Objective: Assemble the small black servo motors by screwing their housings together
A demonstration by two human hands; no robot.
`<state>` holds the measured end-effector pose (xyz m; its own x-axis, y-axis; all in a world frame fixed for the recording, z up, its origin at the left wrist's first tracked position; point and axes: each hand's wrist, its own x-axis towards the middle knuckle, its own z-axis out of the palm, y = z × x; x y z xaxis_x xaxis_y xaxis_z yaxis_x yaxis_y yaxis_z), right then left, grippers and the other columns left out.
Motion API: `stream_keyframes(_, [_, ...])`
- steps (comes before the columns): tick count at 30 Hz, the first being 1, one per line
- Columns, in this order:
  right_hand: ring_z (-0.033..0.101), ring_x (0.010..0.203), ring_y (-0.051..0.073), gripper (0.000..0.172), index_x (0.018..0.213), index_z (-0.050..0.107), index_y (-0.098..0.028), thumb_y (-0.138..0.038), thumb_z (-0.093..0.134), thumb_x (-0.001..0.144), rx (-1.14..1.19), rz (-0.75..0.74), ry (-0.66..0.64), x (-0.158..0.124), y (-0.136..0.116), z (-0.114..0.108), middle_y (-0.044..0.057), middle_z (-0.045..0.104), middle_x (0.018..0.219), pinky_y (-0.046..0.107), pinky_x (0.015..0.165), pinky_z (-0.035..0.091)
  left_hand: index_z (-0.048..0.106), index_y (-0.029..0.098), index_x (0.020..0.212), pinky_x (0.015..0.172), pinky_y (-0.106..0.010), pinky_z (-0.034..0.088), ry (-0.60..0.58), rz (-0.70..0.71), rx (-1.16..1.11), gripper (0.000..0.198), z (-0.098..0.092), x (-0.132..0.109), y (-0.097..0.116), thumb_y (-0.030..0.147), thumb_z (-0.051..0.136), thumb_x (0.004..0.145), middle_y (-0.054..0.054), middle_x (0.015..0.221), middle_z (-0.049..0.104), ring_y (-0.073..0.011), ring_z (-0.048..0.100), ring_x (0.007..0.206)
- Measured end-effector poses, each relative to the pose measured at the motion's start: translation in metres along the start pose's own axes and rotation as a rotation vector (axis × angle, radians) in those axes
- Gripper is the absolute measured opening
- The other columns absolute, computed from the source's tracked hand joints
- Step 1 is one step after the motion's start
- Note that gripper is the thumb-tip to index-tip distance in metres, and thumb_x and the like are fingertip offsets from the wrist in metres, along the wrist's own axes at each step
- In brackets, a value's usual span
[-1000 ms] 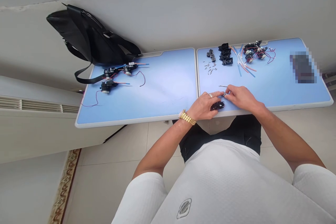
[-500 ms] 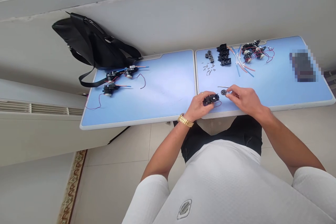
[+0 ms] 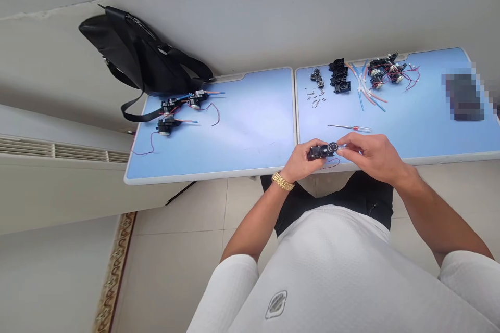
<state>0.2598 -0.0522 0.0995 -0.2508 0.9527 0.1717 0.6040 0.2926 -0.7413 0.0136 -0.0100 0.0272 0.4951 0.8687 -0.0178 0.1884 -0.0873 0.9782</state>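
My left hand (image 3: 301, 161) is closed around a small black motor assembly (image 3: 317, 152) over the table's front edge, with a thin red wire (image 3: 332, 163) hanging below it. Between thumb and fingers, my right hand (image 3: 371, 153) pinches a small round black cap (image 3: 333, 147). The cap is at the right end of the assembly; whether it is seated there I cannot tell. Just beyond my hands lies a screwdriver (image 3: 355, 128) with a clear and red handle.
Loose screws (image 3: 315, 100), round black caps (image 3: 317, 77), black housings (image 3: 339, 76), blue and orange tubes (image 3: 365, 88) and wired motor assemblies (image 3: 386, 70) lie at the back right. More assemblies (image 3: 167, 126) sit left, by a black bag (image 3: 136, 57). A blurred dark object (image 3: 464, 96) lies far right.
My right hand has brought the round cap left, against the end of the motor assembly. The screwdriver beyond the hand now shows fully. The view has shifted slightly.
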Motion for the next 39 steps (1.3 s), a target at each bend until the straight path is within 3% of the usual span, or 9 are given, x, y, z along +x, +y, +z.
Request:
stream_keyframes(9, [0.059,0.067,0.016,0.018,0.106,0.081,-0.026,-0.034,0.066,0.106,-0.1,-0.028,-0.184,0.005,-0.004,0.0,-0.002,0.074,0.077,0.03,0.068,0.043,0.082,0.018,0.107,0.07,-0.027,0.047,-0.033,0.033,0.019,0.033,-0.001,0.0,0.0,0.029,0.076,0.077,0.0,0.085,0.074,-0.0132,0.055,0.071])
stream_keyframes(15, [0.059,0.067,0.017,0.019,0.109,0.082,-0.025,-0.033,0.064,0.106,-0.182,-0.001,-0.201,0.005,-0.006,0.002,-0.001,0.076,0.078,0.03,0.069,0.041,0.081,0.018,0.109,0.071,-0.028,0.048,-0.064,0.05,0.04,0.034,-0.002,-0.001,-0.001,0.03,0.077,0.078,0.0,0.087,0.075,-0.0138,0.056,0.072])
stream_keyframes(20, [0.058,0.066,0.018,0.024,0.111,0.081,-0.024,-0.031,0.057,0.111,-0.346,-0.038,-0.199,0.0,-0.01,0.005,0.0,0.077,0.077,0.031,0.067,0.036,0.079,0.018,0.115,0.07,-0.029,0.049,-0.115,0.101,-0.007,0.046,-0.005,0.0,-0.002,0.053,0.084,0.085,-0.004,0.095,0.077,-0.0154,0.059,0.075])
stream_keyframes(24, [0.059,0.067,0.019,0.027,0.107,0.078,-0.023,-0.029,0.053,0.114,-0.461,-0.101,-0.185,-0.004,-0.012,0.008,0.002,0.078,0.079,0.032,0.065,0.031,0.08,0.018,0.115,0.07,-0.03,0.049,-0.102,0.105,-0.021,0.054,-0.005,-0.001,-0.003,0.068,0.077,0.094,-0.005,0.095,0.077,-0.0166,0.06,0.075])
stream_keyframes(33, [0.042,0.059,0.017,0.035,0.089,0.067,-0.022,-0.025,0.046,0.117,-0.598,-0.19,-0.205,-0.008,-0.019,0.011,-0.001,0.059,0.063,0.034,0.06,0.019,0.081,0.018,0.114,0.068,-0.03,0.047,-0.05,0.112,0.025,0.049,-0.001,-0.002,-0.005,0.065,0.07,0.103,-0.004,0.089,0.077,-0.0153,0.057,0.07])
stream_keyframes(39, [0.041,0.06,0.017,0.032,0.091,0.064,-0.022,-0.024,0.045,0.117,-0.577,-0.21,-0.274,-0.011,-0.021,0.009,0.001,0.06,0.067,0.035,0.06,0.019,0.082,0.018,0.114,0.072,-0.031,0.051,-0.055,0.118,0.032,0.049,-0.002,-0.001,-0.005,0.064,0.072,0.102,-0.007,0.095,0.08,-0.0178,0.064,0.077])
